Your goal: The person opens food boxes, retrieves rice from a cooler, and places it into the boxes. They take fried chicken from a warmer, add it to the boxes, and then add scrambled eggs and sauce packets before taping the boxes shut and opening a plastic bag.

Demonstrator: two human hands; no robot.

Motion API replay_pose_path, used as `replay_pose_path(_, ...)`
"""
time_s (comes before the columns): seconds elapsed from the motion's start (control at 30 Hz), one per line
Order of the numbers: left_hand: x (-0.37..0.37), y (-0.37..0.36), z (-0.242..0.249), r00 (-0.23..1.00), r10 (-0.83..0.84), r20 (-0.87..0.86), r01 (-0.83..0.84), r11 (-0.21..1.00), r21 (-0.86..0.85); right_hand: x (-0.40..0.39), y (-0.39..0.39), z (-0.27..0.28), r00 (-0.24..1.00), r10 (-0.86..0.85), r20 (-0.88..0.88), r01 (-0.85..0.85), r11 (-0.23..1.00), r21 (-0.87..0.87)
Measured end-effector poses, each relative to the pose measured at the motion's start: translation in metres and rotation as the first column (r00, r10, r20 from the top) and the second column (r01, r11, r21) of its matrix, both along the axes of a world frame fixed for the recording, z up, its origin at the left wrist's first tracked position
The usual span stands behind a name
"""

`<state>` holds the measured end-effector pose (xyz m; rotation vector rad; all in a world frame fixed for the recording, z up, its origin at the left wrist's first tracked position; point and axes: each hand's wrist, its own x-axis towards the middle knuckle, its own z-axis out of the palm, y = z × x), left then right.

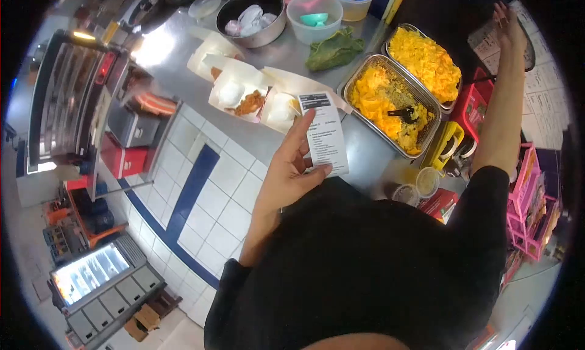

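Observation:
A printed paper slip (329, 139) is held between the thumb and fingers of my left hand (292, 167), over the counter's front edge. Just beyond it stand open paper boxes (279, 75) with white rice (230, 94) and brown food (250, 103). To their right lie two metal trays of yellow food, the nearer one (372, 85) with a black utensil (402, 113) in it, the farther one (426, 57) fuller. My right hand (509, 27) reaches out at the upper right, fingers spread, near papers on the wall; nothing shows in it.
Behind the boxes are a dark round pan (259, 36), a clear tub (315, 30) with a green scoop, and a green cloth (335, 50). A red basket (474, 109), a yellow item (446, 144) and small clear cups (428, 182) stand right. A glass-fronted warmer (67, 100) is left.

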<state>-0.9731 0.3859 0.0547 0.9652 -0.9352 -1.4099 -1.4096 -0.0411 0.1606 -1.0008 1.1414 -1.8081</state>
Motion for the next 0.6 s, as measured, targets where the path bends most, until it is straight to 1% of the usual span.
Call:
replay_pose_path(0.03,0.002,0.002,-0.001,0.998,-0.043,-0.051,0.045,0.998,0.035,-0.002,-0.008,0.002,0.999,-0.004,0.033,0.004,1.0,-0.018)
replay_pose_path(0.07,0.001,0.0,0.001,0.998,-0.033,-0.058,0.035,0.998,0.044,0.003,-0.009,0.005,1.0,0.006,0.025,-0.006,1.0,-0.008)
replay_pose_path(0.13,-0.002,-0.003,0.008,0.996,-0.065,-0.054,0.064,0.998,-0.022,0.01,-0.006,0.007,0.999,-0.039,0.024,0.039,0.999,-0.004)
replay_pose_path(0.17,-0.002,-0.004,0.009,0.997,-0.054,-0.063,0.053,0.998,-0.014,0.018,0.001,0.005,0.998,-0.056,-0.033,0.056,0.998,0.011)
replay_pose_path(0.2,-0.001,-0.004,0.011,0.993,-0.074,-0.087,0.074,0.997,0.003,0.032,0.02,-0.002,0.998,-0.044,-0.043,0.045,0.999,0.016)
replay_pose_path(0.27,0.003,-0.005,0.011,0.989,-0.082,-0.122,0.086,0.996,0.022,0.072,0.071,-0.029,0.99,0.032,-0.138,-0.021,0.997,0.077)
replay_pose_path(0.3,0.005,-0.005,0.01,0.99,-0.108,-0.096,0.111,0.994,0.018,0.089,0.097,-0.04,0.857,0.127,-0.499,-0.012,0.974,0.228)
replay_pose_path(0.33,0.007,-0.005,0.009,0.988,-0.137,-0.068,0.138,0.99,0.015,0.099,0.115,-0.058,0.593,0.254,-0.765,0.058,0.933,0.355)
replay_pose_path(0.37,0.008,-0.006,0.01,0.988,-0.133,-0.075,0.134,0.991,0.015,0.072,0.101,-0.122,0.285,0.205,-0.936,-0.272,0.954,0.125)
replay_pose_path(0.4,0.01,-0.006,0.011,0.99,-0.136,-0.049,0.137,0.99,0.03,0.094,0.133,-0.132,0.269,0.542,-0.797,-0.146,0.84,0.522)
replay_pose_path(0.47,0.014,-0.007,0.014,0.99,-0.141,-0.021,0.141,0.989,0.04,0.095,0.162,-0.172,-0.03,0.46,-0.887,-0.05,0.886,0.461)
replay_pose_path(0.5,0.017,-0.006,0.017,0.984,-0.158,-0.081,0.165,0.982,0.097,0.091,0.167,-0.175,-0.03,0.457,-0.889,-0.046,0.888,0.458)
replay_pose_path(0.53,0.019,-0.004,0.017,0.974,-0.176,-0.141,0.197,0.969,0.152,0.083,0.172,-0.178,0.04,0.467,-0.883,0.029,0.883,0.468)
replay_pose_path(0.57,0.022,-0.001,0.015,0.97,-0.196,-0.142,0.216,0.966,0.143,0.071,0.175,-0.18,0.114,0.465,-0.878,0.112,0.872,0.477)
replay_pose_path(0.6,0.023,0.001,0.01,0.988,-0.129,-0.087,0.14,0.98,0.143,0.051,0.17,-0.188,0.126,0.442,-0.888,0.153,0.876,0.457)
